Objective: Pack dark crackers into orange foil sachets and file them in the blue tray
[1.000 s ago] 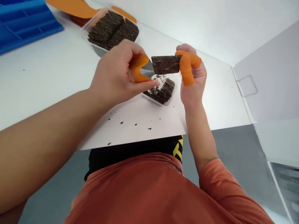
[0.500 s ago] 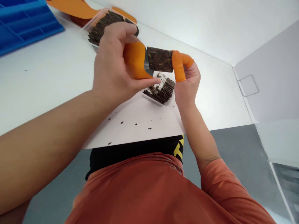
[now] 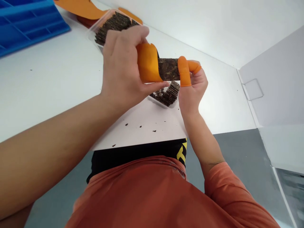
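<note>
My left hand [image 3: 123,63] is wrapped round an orange pouch [image 3: 148,63], whose mouth faces right. A dark brown, flaky slab [image 3: 168,69] lies partly inside that mouth. Its right end is pinched by my right hand [image 3: 192,79], which wears orange covers on the thumb and a finger. Below the pouch, a small clear tray [image 3: 163,105] holds a row of thin dark slabs and crumbs, partly hidden by my left hand. Behind my left hand stands a larger clear tray [image 3: 91,33] packed with similar slabs.
A blue compartment tray [image 3: 30,25] lies at the upper left of the white table [image 3: 42,91]. Beside it are flat orange pouches [image 3: 83,9]. Dark crumbs are scattered near the front edge. A white wall rises behind, and a wire handle [image 3: 254,89] is at the right.
The pouch and slab have come together, and less of the slab shows outside the mouth. Both hands appear slightly further right and lower.
</note>
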### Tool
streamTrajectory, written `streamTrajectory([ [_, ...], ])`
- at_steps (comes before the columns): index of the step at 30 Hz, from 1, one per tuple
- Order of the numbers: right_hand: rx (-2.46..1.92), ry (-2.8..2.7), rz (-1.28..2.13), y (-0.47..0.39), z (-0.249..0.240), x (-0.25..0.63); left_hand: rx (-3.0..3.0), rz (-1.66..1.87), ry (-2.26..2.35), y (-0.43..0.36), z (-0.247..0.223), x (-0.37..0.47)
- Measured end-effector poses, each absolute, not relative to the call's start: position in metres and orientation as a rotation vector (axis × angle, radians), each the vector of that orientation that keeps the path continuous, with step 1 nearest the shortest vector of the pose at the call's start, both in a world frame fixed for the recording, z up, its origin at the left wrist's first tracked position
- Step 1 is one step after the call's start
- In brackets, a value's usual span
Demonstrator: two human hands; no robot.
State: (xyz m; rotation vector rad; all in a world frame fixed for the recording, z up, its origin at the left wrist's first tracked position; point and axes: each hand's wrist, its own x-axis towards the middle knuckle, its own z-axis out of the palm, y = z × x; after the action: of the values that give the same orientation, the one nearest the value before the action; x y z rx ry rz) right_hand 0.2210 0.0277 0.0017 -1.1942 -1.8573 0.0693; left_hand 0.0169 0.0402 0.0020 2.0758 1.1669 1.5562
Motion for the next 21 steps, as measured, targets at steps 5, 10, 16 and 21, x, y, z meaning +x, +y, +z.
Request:
streamTrajectory([
  [5,-1.193,-1.76,-0.006,0.019,0.003,0.212,2.159,1.484,1.089,0.039,0.003,0.019],
  [10,-1.207,-1.792,0.042,0.006,0.016,0.203,2.11,1.513,1.149,0.04,-0.001,0.022],
  [16,-1.189,-1.739,0.13,-0.002,0.03,0.202,2.072,1.56,1.205,0.043,-0.001,0.017],
  [21,-1.048,-1.871,0.079,-0.001,0.031,0.205,2.153,1.581,1.226,0.042,-0.006,0.016],
])
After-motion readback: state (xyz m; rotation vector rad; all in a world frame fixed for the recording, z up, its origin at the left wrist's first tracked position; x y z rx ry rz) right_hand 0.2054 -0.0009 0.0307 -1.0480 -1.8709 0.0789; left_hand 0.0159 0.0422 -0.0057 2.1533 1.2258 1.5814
